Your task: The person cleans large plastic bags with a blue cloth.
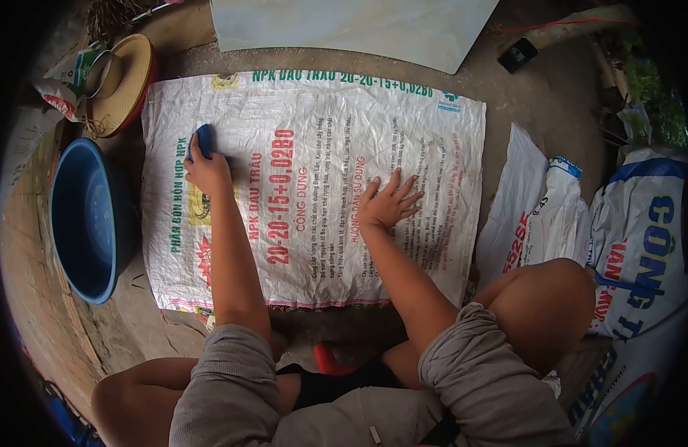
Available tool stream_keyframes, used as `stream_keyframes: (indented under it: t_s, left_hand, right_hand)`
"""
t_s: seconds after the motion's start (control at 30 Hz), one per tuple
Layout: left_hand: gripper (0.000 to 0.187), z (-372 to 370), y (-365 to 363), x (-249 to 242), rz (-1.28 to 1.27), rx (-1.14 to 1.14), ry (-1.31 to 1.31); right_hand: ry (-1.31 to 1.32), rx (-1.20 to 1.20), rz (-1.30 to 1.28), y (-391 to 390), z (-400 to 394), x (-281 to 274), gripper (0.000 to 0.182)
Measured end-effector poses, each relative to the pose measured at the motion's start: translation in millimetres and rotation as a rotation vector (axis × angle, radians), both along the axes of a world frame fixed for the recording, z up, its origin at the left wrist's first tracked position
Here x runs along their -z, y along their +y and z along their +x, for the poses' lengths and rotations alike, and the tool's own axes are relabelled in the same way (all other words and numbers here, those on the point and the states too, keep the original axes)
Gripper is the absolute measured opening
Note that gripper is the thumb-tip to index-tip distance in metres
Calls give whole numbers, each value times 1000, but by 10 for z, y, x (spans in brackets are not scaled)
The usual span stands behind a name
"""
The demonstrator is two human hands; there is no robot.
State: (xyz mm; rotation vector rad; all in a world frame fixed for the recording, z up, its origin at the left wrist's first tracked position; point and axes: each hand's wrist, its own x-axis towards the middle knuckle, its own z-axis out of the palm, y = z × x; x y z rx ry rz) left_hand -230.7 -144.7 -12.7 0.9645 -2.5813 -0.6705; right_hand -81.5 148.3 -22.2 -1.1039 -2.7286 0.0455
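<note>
A white woven fertilizer sack (318, 201) with green, red and black print lies flat and somewhat creased in front of me. My left hand (205, 170) is closed around a small dark blue object (202, 139), held against the left part of the sack. Whether that object is a cloth, a sponge or something else cannot be made out. Farther right, my right hand (391, 200) rests palm down on the sack with its fingers spread, and nothing is in it.
To the left stands a blue plastic basin (82, 223), with a straw hat (124, 86) beyond it. A pale board (351, 26) lies at the top, and a black phone (517, 54) is at its right. More printed sacks (642, 238) lie on the right.
</note>
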Motion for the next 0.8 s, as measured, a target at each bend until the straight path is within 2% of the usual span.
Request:
stream_keyframes:
  t_s: [0.1,0.17,0.27,0.3,0.43,0.57,0.63,0.7,0.8]
  left_hand:
    - [57,-65,-197,-89,71,-54,-17]
    - [58,-47,83,-146,89,60,104]
    - [59,81,956,-279,120,368,198]
    - [58,177,1268,-351,166,490,179]
    - [58,834,2146,-400,91,1065,61]
    - [57,934,2165,-356,102,1100,122]
    - [62,776,1976,-326,-21,1027,132]
    - [63,576,1728,-321,-120,904,179]
    - [64,257,1091,-131,-170,598,149]
  right_hand:
    - [-6,3,-17,-8,-2,-17,58]
    - [-8,3,-12,-13,-1,-7,57]
    - [-11,-6,5,-11,6,13,57]
    - [-6,0,8,-18,6,17,57]
    - [-11,8,-1,-8,-6,1,56]
    - [-31,30,-33,8,-2,9,56]
    - [-23,17,-17,-5,3,6,56]
    - [0,4,9,-3,2,20,57]
    - [4,-1,8,7,9,45,57]
